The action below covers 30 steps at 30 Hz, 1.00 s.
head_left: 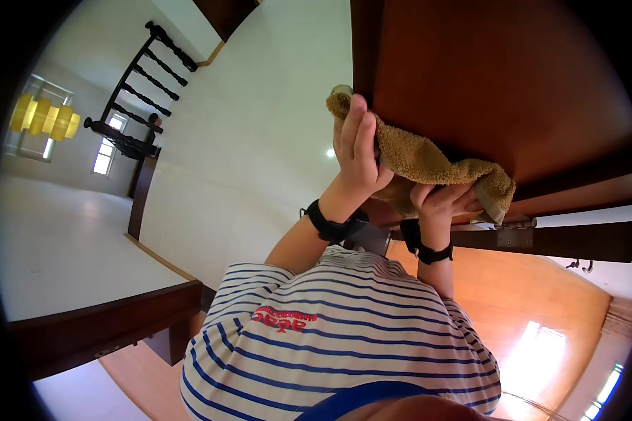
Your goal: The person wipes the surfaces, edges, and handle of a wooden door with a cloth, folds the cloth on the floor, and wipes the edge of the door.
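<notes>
A brown terry towel point(418, 156) lies bunched along the lower edge of a dark reddish-brown wooden door panel point(484, 77). At the towel's left end my left hand point(358, 151) presses it against the panel's edge, fingers long and close together, with cloth on both sides of them. My right hand point(442, 200) grips the towel's right part from below, and a fold covers some of its fingers. A pale hem strip shows at the towel's right corner. Both wrists wear black bands.
A metal hinge point(516, 236) sits on a dark wooden frame at right, above an orange-brown wood floor point(498, 302). Dark stair railings point(137, 98) and a yellow lamp point(45, 118) are at upper left. Another dark wooden piece point(105, 326) stands at lower left.
</notes>
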Each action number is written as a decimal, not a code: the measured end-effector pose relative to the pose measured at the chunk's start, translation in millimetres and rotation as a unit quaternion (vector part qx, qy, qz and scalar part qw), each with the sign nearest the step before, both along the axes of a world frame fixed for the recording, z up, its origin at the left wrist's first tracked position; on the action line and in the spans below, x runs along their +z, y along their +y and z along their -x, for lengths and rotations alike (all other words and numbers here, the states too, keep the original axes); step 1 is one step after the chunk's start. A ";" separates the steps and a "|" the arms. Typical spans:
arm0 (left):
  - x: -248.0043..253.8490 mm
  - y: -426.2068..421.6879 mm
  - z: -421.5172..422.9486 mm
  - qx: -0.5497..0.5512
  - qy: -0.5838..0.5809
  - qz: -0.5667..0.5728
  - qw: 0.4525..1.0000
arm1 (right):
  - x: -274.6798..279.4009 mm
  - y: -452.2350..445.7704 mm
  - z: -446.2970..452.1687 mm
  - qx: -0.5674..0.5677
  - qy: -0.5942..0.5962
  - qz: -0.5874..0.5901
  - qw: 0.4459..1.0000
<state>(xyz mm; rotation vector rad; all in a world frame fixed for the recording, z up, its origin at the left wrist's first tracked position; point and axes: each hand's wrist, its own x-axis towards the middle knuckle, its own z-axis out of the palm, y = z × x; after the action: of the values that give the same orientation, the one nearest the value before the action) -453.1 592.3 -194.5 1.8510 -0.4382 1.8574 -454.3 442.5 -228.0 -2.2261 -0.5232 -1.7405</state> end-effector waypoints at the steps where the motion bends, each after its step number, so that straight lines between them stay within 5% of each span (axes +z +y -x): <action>1: -2.3 1.3 1.0 -0.011 0.005 0.000 1.000 | 2.2 1.7 -0.3 -0.009 -0.003 0.008 1.000; 5: -15.4 5.7 2.2 -0.032 0.020 0.001 0.999 | 15.8 -1.1 3.1 -0.103 -0.084 0.154 0.979; 7: -27.3 5.6 3.7 -0.034 0.032 0.000 0.999 | 1.3 0.7 3.3 -0.047 -0.003 0.018 0.999; 12: -71.6 -5.5 9.0 -0.039 0.068 0.028 0.997 | -35.3 -5.8 2.2 -0.015 -0.005 0.062 0.998; 16: -104.3 0.3 21.4 -0.038 0.124 -0.002 0.992 | -107.5 -15.9 3.3 0.040 0.044 0.130 0.990; 17: -110.9 2.8 30.8 -0.054 0.163 0.000 0.985 | -119.8 -19.8 2.1 0.028 0.020 0.228 0.973; 20: -113.2 7.6 57.0 -0.039 0.263 -0.017 0.964 | -118.7 -16.8 8.9 0.030 0.014 0.296 0.955; 22: -114.5 7.1 68.5 -0.040 0.285 -0.020 0.957 | -121.0 -11.6 15.2 0.071 0.102 0.130 0.984; 30: -93.8 15.3 92.7 -0.169 0.357 0.074 0.916 | -102.2 -6.2 37.6 0.128 0.127 0.032 0.983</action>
<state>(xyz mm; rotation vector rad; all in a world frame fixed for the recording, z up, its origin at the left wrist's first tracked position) -545.8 607.6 -288.3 2.0277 -0.3108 0.8711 -491.8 436.3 -330.2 -2.2618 -0.7733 -1.3082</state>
